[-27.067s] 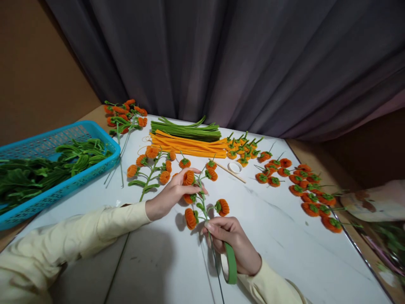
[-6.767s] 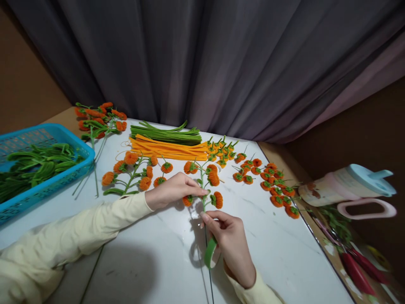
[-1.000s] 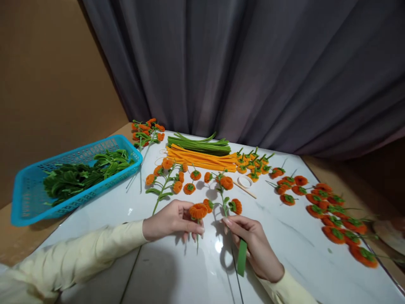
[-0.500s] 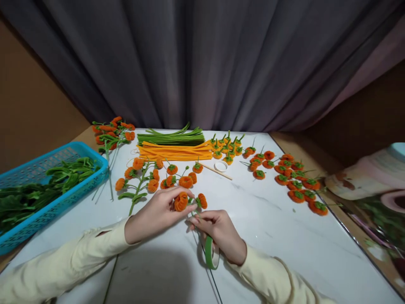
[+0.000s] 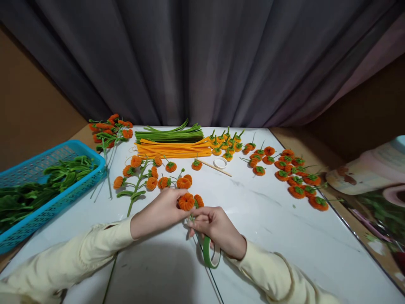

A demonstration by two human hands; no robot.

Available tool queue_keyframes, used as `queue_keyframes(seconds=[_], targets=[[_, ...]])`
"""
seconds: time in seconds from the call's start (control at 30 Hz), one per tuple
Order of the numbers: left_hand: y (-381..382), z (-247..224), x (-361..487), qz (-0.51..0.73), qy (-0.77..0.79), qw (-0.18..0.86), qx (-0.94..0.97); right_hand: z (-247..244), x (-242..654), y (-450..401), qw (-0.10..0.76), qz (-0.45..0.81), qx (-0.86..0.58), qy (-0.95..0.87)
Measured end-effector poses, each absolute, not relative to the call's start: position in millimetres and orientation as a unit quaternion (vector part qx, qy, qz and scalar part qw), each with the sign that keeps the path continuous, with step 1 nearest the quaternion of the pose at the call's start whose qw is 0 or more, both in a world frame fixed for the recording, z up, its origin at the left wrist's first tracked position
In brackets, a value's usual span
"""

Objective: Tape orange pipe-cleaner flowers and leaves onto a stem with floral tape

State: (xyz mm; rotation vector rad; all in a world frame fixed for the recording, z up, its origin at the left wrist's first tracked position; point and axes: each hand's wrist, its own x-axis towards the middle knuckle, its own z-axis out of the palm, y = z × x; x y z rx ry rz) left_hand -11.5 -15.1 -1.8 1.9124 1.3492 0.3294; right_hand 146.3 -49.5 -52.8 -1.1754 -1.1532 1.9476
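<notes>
My left hand (image 5: 163, 213) is closed around the top of a thin green stem, just beside an orange fuzzy flower (image 5: 186, 202). A second orange flower (image 5: 199, 201) sits right next to it. My right hand (image 5: 218, 230) pinches the stem (image 5: 196, 236) just below the flowers, its fingers nearly touching my left fingertips. A roll of green tape (image 5: 207, 252) hangs under my right palm. The long stem runs down toward the front edge. Left of my hands lies a branch (image 5: 138, 185) with several orange flowers and green leaves.
At the left stands a blue basket (image 5: 103, 165) of green leaves. Green strips (image 5: 171, 135) and orange strips (image 5: 174, 149) lie at the back. A white ring (image 5: 220, 159) and wooden stick (image 5: 218, 169) are near centre; orange flowers (image 5: 295, 180) spread right.
The orange flower at my left fingers has turned and shifted slightly right, closer to the other one. My right fingers have moved up against the stem. The camera view has shifted slightly.
</notes>
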Motion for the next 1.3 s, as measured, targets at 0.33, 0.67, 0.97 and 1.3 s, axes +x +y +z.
queue_keyframes(seconds=[0.33,0.67,0.97,1.3], targets=[[-19.0,-12.4,-8.5,0.094,0.510,0.360,0.775,-50.4,146.0,-49.6,0.278,0.727,-0.441,-0.447],[-20.4,6.4,-19.0,0.091,0.494,0.368,0.783,-49.4,147.3,-51.0,0.294,0.713,-0.440,-0.459],[-14.6,9.8,-21.3,0.059,0.475,0.356,0.803,-56.0,146.5,-51.0,0.285,0.724,-0.427,-0.460],[-19.4,9.7,-17.5,0.040,0.493,0.314,0.811,-58.9,146.8,-52.9,0.253,0.708,-0.425,-0.503]])
